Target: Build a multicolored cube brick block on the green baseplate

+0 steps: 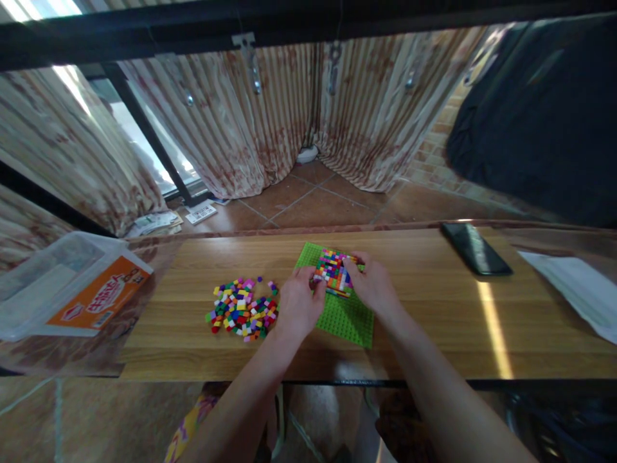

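Note:
A green studded baseplate (344, 321) lies at a slant on the wooden table. On its upper part sits a multicoloured build of small toy bricks (332, 270), low and roughly square. My left hand (299, 301) grips the left edge of this build, thumb and fingers bent around its near corner. From the other side my right hand (369, 283) holds the right edge, with the thumb over the top and the fingers at the far corner. Fingers partly hide both sides of the build. Left of my left hand is a loose pile of coloured toy bricks (241, 308).
A clear plastic box (72, 283) with an orange label stands at the table's left end. Toward the right lie a black phone (475, 247) and a white sheet or packet (573, 289). Curtains (270, 116) hang beyond the table (424, 308), and a dark cloth covers something at far right.

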### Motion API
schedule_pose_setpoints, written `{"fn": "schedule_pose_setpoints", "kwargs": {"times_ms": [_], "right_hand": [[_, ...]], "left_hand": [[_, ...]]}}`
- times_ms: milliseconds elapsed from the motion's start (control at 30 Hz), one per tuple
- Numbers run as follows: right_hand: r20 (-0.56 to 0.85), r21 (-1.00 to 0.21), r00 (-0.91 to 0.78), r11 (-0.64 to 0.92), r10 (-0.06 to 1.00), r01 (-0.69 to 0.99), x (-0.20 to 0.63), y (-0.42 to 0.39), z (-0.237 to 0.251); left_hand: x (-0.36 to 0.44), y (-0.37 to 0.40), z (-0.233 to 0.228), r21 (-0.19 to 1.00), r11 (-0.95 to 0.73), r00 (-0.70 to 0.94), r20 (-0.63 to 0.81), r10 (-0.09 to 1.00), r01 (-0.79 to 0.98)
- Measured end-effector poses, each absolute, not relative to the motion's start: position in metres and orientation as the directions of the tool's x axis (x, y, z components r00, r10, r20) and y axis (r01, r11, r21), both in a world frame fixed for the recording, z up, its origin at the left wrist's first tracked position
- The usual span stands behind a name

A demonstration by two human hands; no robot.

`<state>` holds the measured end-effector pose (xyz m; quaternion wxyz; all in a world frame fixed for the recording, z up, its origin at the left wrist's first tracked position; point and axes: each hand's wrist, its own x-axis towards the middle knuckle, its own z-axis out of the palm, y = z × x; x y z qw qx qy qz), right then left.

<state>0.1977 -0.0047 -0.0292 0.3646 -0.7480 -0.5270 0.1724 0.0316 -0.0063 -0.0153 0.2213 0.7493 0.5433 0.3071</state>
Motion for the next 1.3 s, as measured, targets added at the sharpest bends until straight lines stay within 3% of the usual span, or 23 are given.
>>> {"fn": "schedule_pose_setpoints", "kwargs": {"times_ms": [167,333,500,600,667,767,833,933,1033,1300], "right_hand": [[0.135,-0.770,0.416,-0.169,0.899,0.615,0.202,-0.002,-0.029],[0.119,-0.805,0.451,-0.180,0.884,0.565,0.208,0.000,-0.026],[0.098,-0.785,0.438,-0.201,0.893,0.586,0.207,0.000,-0.020],[0.068,-0.787,0.407,-0.202,0.911,0.583,0.204,-0.001,-0.018],[0.067,-0.775,0.372,-0.186,0.926,0.604,0.200,-0.003,-0.018],[0.108,-0.708,0.318,-0.152,0.942,0.689,0.195,-0.005,-0.016],[0.118,-0.668,0.290,-0.140,0.950,0.731,0.193,-0.007,-0.016],[0.113,-0.652,0.263,-0.128,0.958,0.748,0.190,-0.009,-0.015],[0.116,-0.645,0.258,-0.125,0.959,0.754,0.186,-0.011,-0.013],[0.114,-0.633,0.258,-0.130,0.959,0.763,0.180,-0.012,-0.012]], "left_hand": [[0.036,-0.011,-0.022,0.798,-0.274,0.198,0.197,0.960,0.537],[0.043,-0.024,-0.023,0.917,-0.158,0.241,0.071,0.968,0.365],[0.042,-0.033,-0.015,0.920,-0.157,0.376,0.010,0.927,0.361],[0.027,-0.018,-0.010,0.892,-0.194,0.355,0.041,0.934,0.408],[0.009,-0.001,-0.007,0.854,-0.202,0.244,0.091,0.966,0.480],[-0.028,0.025,-0.002,0.681,-0.150,0.088,0.125,0.988,0.717],[-0.050,0.035,0.001,0.532,-0.075,0.046,0.068,0.997,0.844],[-0.071,0.039,0.001,0.417,-0.047,0.068,-0.036,0.997,0.908],[-0.074,0.036,-0.003,0.408,-0.099,0.156,-0.108,0.982,0.908],[-0.058,0.031,0.002,0.332,-0.200,0.254,-0.129,0.959,0.922]]}}
